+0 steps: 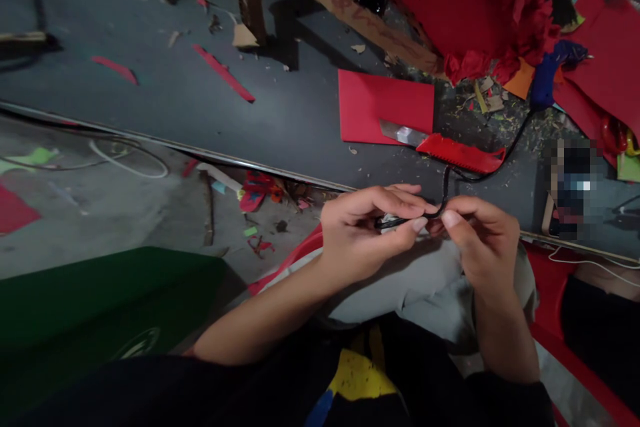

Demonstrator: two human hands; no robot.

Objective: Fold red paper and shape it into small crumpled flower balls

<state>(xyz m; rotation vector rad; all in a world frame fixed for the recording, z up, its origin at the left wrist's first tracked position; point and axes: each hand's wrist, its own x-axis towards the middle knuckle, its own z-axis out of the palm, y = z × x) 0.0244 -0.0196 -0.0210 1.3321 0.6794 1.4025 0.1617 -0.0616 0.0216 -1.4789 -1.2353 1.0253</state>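
Over my lap, just off the table edge, a thin black cord [445,188] runs between my two hands. My left hand [367,223] pinches it between thumb and fingers, and a short length shows across the palm. Close beside it, my right hand [483,233] is closed on the cord with thumb and forefinger. From there the cord bends up onto the table and leads right to a blue tool [547,77] that looks like a glue gun. A red-handled utility knife [460,152] lies nearby, its blade out over a red rectangular card [383,103].
A large red paper-covered piece [450,0] and a cardboard strip [345,7] stand at the back. Red paper strips [225,73] and scraps lie on the grey table [165,93]. A blurred-out phone-like object [573,190] is right. Lower left is a green object [100,320].
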